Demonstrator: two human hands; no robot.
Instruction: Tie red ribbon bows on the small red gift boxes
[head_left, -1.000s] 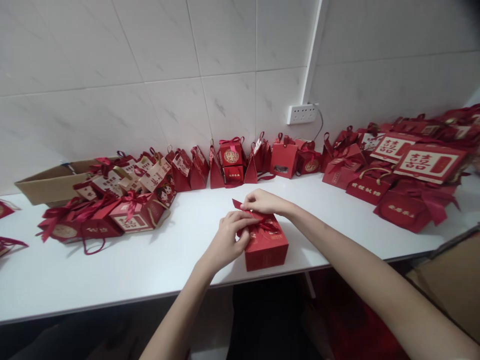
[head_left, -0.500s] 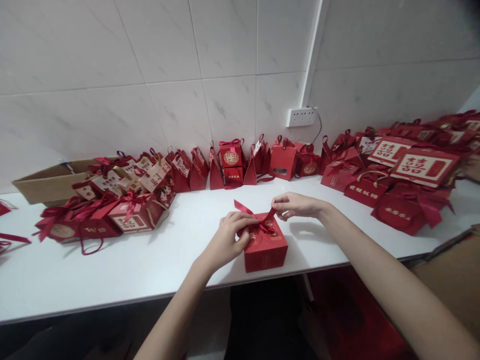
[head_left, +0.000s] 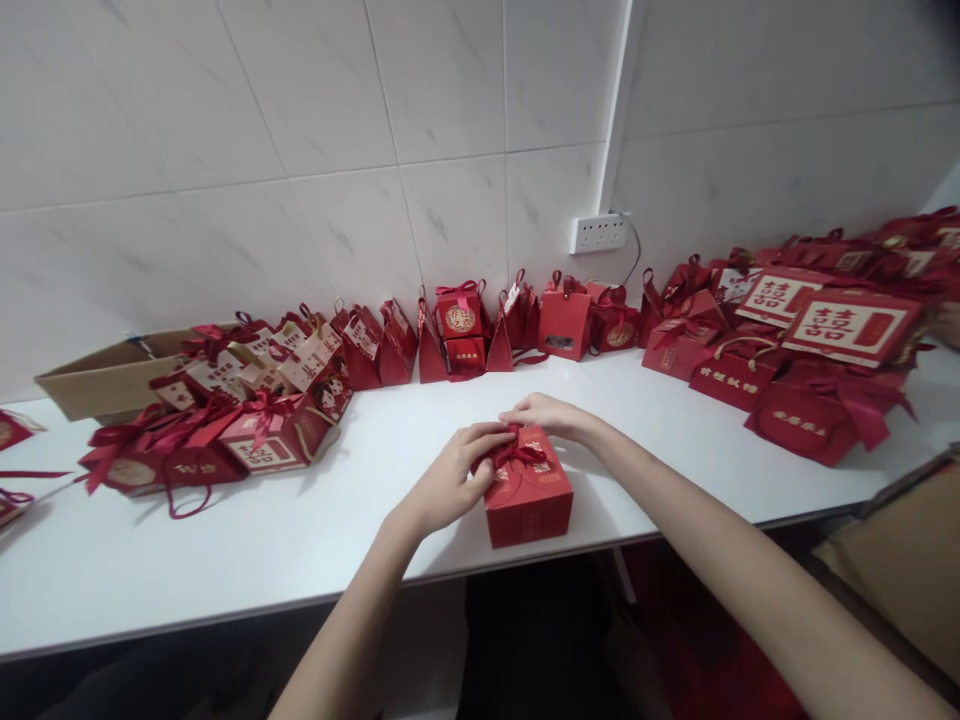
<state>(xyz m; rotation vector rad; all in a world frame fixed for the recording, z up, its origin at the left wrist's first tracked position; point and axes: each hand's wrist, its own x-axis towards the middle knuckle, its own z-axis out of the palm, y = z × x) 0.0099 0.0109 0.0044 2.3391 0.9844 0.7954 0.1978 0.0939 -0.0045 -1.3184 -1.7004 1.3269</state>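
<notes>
A red gift box (head_left: 531,510) with gold print stands upright near the front edge of the white table. Across its top lies a dark red ribbon (head_left: 517,455), gathered at the middle. My left hand (head_left: 457,475) is closed on the ribbon at the box's left side, thumb and fingers pinched together. Behind the box's far top edge is my right hand (head_left: 544,412), its fingers reaching left toward the left fingertips. What the right fingers grip, if anything, is hidden behind the box and the left hand.
A row of red gift bags (head_left: 566,322) lines the wall. Piled red boxes (head_left: 847,330) fill the right side of the table (head_left: 375,540). More boxes (head_left: 262,440) and an open cardboard box (head_left: 97,375) stand at left. A power strip (head_left: 598,234) is on the wall.
My right hand has moved left and down from beside the box to behind its top. The ribbon end it held up no longer shows. My left hand stays at the ribbon.
</notes>
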